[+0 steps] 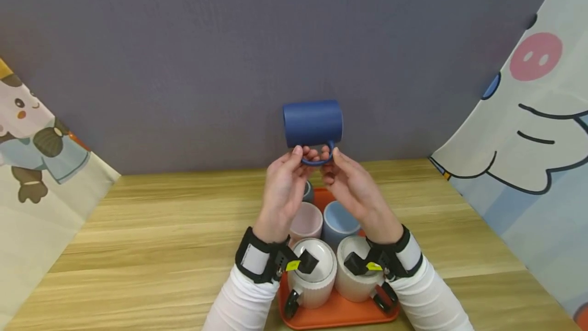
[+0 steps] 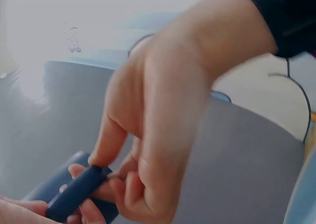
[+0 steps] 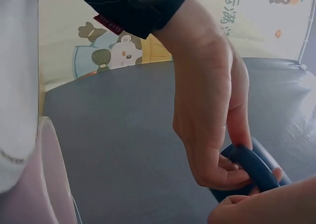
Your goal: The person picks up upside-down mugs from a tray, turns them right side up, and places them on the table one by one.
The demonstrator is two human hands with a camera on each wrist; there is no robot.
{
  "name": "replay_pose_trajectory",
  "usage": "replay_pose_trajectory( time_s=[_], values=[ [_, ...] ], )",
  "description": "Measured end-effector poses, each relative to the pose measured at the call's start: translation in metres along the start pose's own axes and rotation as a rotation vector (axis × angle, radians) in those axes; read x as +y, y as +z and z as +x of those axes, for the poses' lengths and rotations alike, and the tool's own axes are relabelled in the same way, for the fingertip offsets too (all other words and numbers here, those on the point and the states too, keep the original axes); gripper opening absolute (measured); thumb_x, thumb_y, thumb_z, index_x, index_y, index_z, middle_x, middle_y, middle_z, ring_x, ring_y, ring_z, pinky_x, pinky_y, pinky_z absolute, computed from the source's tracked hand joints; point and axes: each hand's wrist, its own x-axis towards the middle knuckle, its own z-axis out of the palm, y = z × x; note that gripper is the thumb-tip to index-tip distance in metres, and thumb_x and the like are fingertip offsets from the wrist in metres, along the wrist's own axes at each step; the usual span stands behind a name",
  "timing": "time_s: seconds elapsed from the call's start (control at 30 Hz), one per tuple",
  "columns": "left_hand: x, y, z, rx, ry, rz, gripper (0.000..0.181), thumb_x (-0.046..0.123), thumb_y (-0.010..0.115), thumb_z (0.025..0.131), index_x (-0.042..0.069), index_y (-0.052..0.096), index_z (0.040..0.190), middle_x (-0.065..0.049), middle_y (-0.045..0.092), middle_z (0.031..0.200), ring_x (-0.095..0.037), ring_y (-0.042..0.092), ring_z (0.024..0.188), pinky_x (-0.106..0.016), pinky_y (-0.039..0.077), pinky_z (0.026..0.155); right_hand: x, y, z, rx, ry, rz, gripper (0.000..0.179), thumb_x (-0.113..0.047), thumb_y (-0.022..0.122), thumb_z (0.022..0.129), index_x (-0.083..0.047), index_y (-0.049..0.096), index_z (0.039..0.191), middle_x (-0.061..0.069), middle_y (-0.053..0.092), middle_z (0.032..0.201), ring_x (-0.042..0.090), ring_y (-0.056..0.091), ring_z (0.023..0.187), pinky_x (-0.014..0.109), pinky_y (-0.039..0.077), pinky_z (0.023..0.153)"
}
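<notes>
A matte blue mug [image 1: 313, 122] is held up on its side above the far end of the tray, mouth to the left and handle [image 1: 314, 163] downward. My left hand [image 1: 279, 188] pinches the left part of that handle between thumb and fingers. Its right part is pinched by my right hand [image 1: 360, 193]. In the left wrist view the right hand [image 2: 163, 120] reaches down to the blue handle [image 2: 76, 194]. The right wrist view shows the left hand [image 3: 207, 100] at the other side of the handle [image 3: 256, 169].
Below my hands an orange tray [image 1: 337, 315] stands on the wooden table [image 1: 184, 234]. It bears a pink mug [image 1: 306, 219], a light blue mug [image 1: 341, 218], two pale ridged mugs with dark handles and a grey mug [image 1: 308, 191], partly hidden. A grey wall [image 1: 184, 65] rises behind.
</notes>
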Motion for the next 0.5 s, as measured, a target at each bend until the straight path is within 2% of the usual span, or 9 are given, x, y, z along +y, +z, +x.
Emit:
replay_pose_trajectory(
  time_s=[0.23, 0.5],
  values=[
    [-0.0018, 0.0024, 0.0002, -0.009, 0.096, 0.009, 0.022, 0.005, 0.045, 0.099, 0.004, 0.061, 0.083, -0.003, 0.063, 0.076, -0.013, 0.066, 0.073, -0.025, 0.051, 0.079, -0.0012, -0.0036, 0.0033, -0.079, 0.044, 0.112, 0.029, -0.027, 0.034, 0.103, -0.01, 0.058, 0.106, -0.005, 0.059, 0.096, 0.009, 0.04, 0.079, 0.019, 0.027, 0.066],
    [-0.0051, 0.0022, 0.0019, 0.001, 0.171, 0.014, 0.024, 0.001, 0.048, 0.096, 0.005, 0.061, 0.076, -0.002, 0.057, 0.073, -0.011, 0.063, 0.068, -0.023, 0.05, 0.076, -0.0014, -0.0051, 0.0081, -0.103, 0.135, 0.231, 0.031, -0.027, 0.031, 0.103, -0.009, 0.057, 0.106, 0.0, 0.058, 0.096, 0.01, 0.038, 0.075, 0.019, 0.028, 0.065]
  ],
)
